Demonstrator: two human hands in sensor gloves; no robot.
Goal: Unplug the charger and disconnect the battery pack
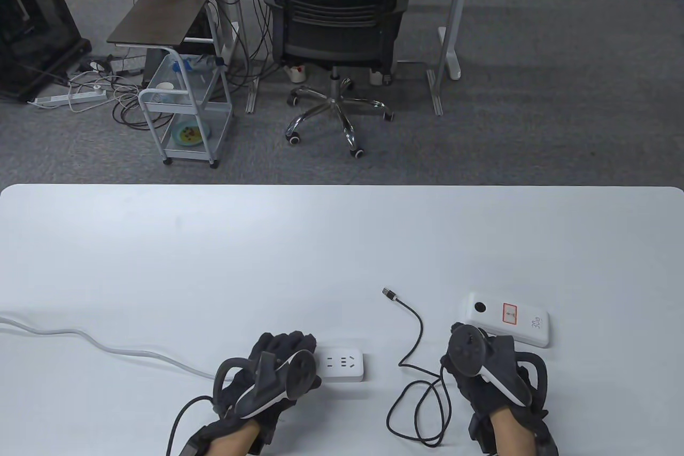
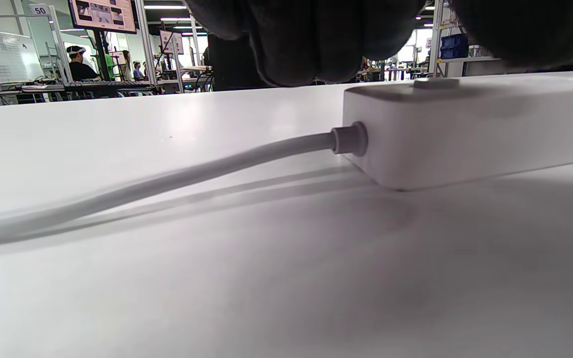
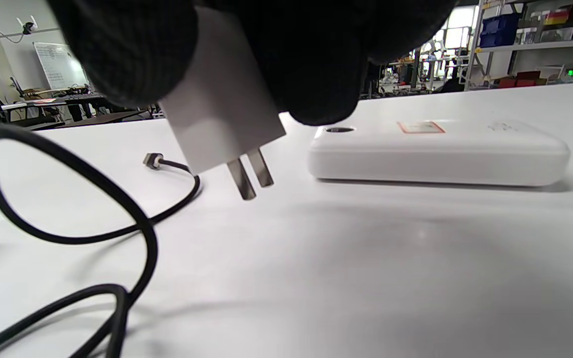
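Note:
My right hand point(image 1: 483, 370) grips a white charger point(image 3: 219, 112), held just above the table with its two prongs pointing down and free of any socket. A black cable point(image 1: 419, 349) loops on the table beside it, and its free plug end point(image 1: 388, 293) lies loose, apart from the white battery pack point(image 1: 507, 318), which lies flat to the right point(image 3: 438, 151). My left hand point(image 1: 278, 370) rests on the left end of the white power strip point(image 1: 342, 365); in the left wrist view my fingers point(image 2: 311, 40) lie over the strip's top point(image 2: 470, 129).
The power strip's grey cord point(image 1: 123, 350) runs left across the white table point(image 1: 214, 263) and off its left edge. Beyond the table's far edge are a black office chair point(image 1: 336, 12) and a small white cart point(image 1: 184, 114) on the floor.

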